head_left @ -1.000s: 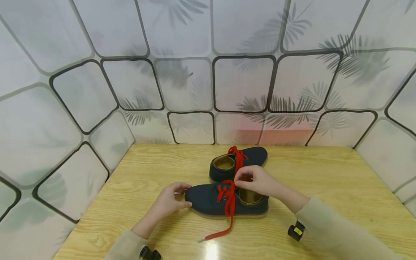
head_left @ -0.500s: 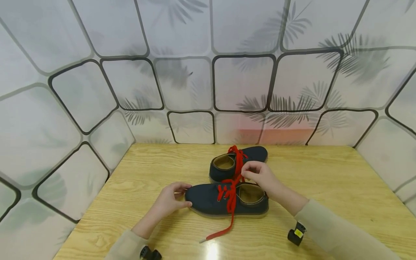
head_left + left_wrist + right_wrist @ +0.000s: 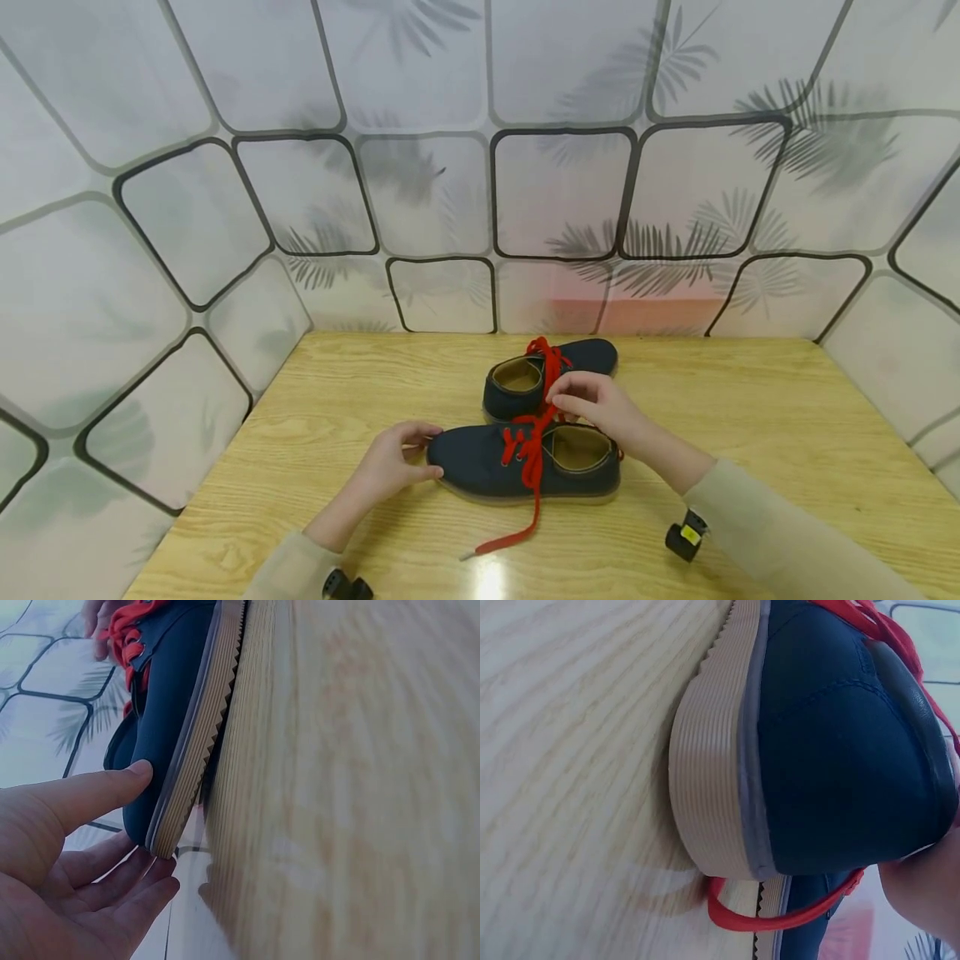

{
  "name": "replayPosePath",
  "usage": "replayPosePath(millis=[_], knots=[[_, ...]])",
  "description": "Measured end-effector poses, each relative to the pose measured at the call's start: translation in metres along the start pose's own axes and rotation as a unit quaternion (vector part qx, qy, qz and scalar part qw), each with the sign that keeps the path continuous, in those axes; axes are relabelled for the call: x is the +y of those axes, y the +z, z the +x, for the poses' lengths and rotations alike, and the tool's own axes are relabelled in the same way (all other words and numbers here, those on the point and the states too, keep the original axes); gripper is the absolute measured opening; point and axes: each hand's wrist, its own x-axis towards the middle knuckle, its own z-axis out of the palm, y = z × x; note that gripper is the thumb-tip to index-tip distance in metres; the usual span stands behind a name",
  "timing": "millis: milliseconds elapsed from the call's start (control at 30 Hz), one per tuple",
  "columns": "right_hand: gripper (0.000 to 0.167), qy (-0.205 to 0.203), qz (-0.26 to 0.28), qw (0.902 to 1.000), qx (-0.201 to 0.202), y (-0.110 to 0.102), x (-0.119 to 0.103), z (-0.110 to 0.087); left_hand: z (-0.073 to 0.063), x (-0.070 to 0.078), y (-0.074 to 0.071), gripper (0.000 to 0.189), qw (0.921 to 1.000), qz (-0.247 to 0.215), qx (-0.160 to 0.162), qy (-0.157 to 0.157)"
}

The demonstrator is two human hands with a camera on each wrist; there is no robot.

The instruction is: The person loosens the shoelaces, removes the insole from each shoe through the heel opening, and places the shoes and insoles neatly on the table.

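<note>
The head view is showing the near shoe (image 3: 468,458) standing sole-down on the worktop (image 3: 352,379), its toe pointing towards the left hand (image 3: 388,465). Its red lace (image 3: 532,467) is trailing one tipped end in front. The hands are working apart: the left is bracing the toe between thumb and fingers, and the right hand (image 3: 596,406) is pinching the lace's other run above the shoe's far side. The right wrist view is showing a red length (image 3: 780,923) hanging behind the heel, seemingly the same lace. Good handling is probably calling for a light, steady toe hold and a lace guided clear of the heel. The far shoe (image 3: 510,407) is sitting just behind, so its similar laces are risking a mix-up.
</note>
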Motion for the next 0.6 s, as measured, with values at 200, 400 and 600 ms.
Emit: replayPosePath(millis=[200,400,600], knots=[[0.009,-0.033,-0.085,0.9947,-0.047,0.0007,-0.0018,0.0023,-0.0009,0.0010,-0.0011,0.050,1.0000,-0.004,-0.004,0.002],[0.005,-0.052,-0.167,0.9821,-0.069,0.0005,-0.0053,0.0036,-0.0010,0.0012,-0.0014,0.050,1.0000,-0.003,-0.004,0.006],[0.006,-0.035,-0.192,0.9776,-0.078,0.0023,-0.0080,0.0044,-0.0010,0.0009,-0.0014,0.050,1.0000,-0.004,-0.004,0.000]])
